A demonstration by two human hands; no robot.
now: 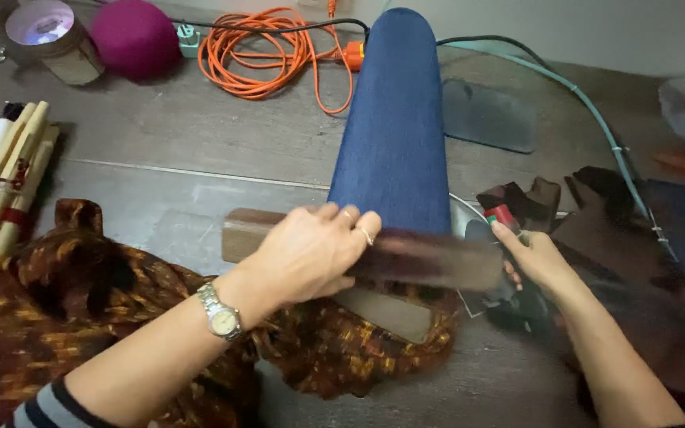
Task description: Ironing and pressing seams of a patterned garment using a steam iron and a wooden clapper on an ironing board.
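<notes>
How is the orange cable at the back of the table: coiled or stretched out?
Coiled. The orange cable lies in loose loops on the table, with one end running to an orange plug.

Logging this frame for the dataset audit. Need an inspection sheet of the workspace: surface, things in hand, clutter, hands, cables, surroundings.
Surface: dark grey table, a pale line running across it.
Job's things: wooden block lying across the near end of the blue padded sleeve board; brown patterned fabric bunched under and left of it; iron at the right, only partly seen.
Clutter: bundle of pale rolls, purple ball, round container, dark fabric pieces.
Hands: left hand pressing on the block, watch on the wrist; right hand on the iron.
Cables: coiled orange cord; green cord running right.
Surroundings: pale wall behind.
</notes>
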